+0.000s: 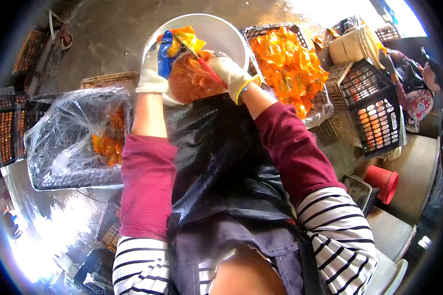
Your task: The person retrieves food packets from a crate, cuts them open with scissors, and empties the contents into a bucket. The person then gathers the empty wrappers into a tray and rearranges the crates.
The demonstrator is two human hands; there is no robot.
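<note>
Orange-yellow piece (pixel 189 37), glossy, thin-looking and irregular, with paler yellow patches and a folded outline; it lies within the far left part of the white bucket's opening (bucket (pixel 224 35)), above wet, reddish-orange pulp (pixel 194 84). It is probably light, soft, slippery and easily torn; a broad pinch at its thicker edge would suit. The left hand (pixel 153 70), in a pale glove with blue material (pixel 165 53) over the finger area, pinches the piece, its fingertips partly hidden. The gloved right hand (pixel 225 71) is closed around a red-handled tool (pixel 210 72), apparently a knife. Right of the bucket, a crate (pixel 269 29) holds heaped orange pieces (pixel 288 64); left, a plastic-lined crate (pixel 74 183) holds fewer.
</note>
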